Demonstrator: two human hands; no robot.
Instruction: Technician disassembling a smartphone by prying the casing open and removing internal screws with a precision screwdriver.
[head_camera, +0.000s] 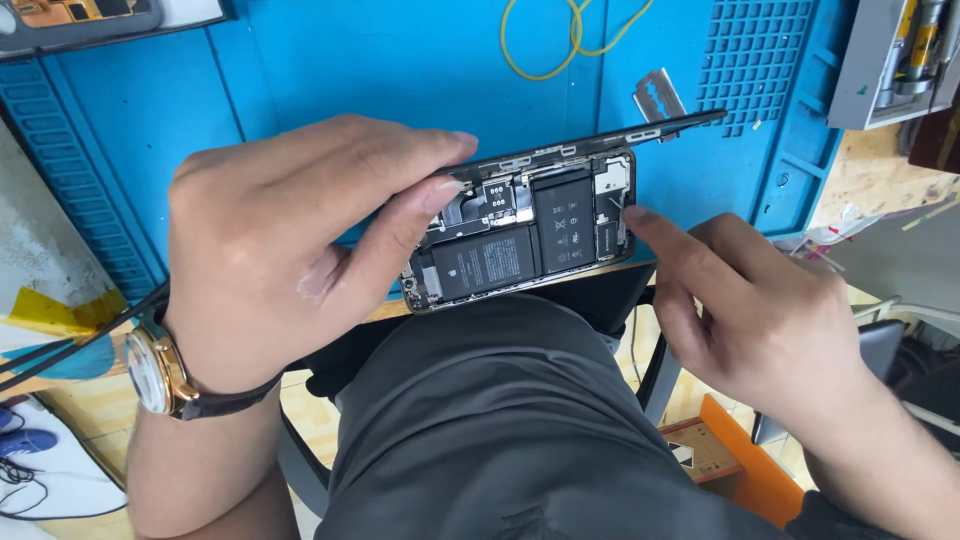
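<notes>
An opened smartphone body (520, 240) lies at the near edge of a blue work mat (400, 70), its black batteries and circuit parts showing. Its dark screen panel (600, 140) is lifted along the far side like a lid. My left hand (290, 240), with a gold wristwatch (155, 375), pinches the lifted panel's left end between thumb and fingers. My right hand (760, 310) rests at the phone's right end, with the index fingertip touching the frame edge.
A razor blade (658, 97) and a yellow rubber band (565, 40) lie on the mat beyond the phone. A grey tool rack (895, 70) stands at the top right. My grey-trousered lap (500, 430) and a black chair sit below the table edge.
</notes>
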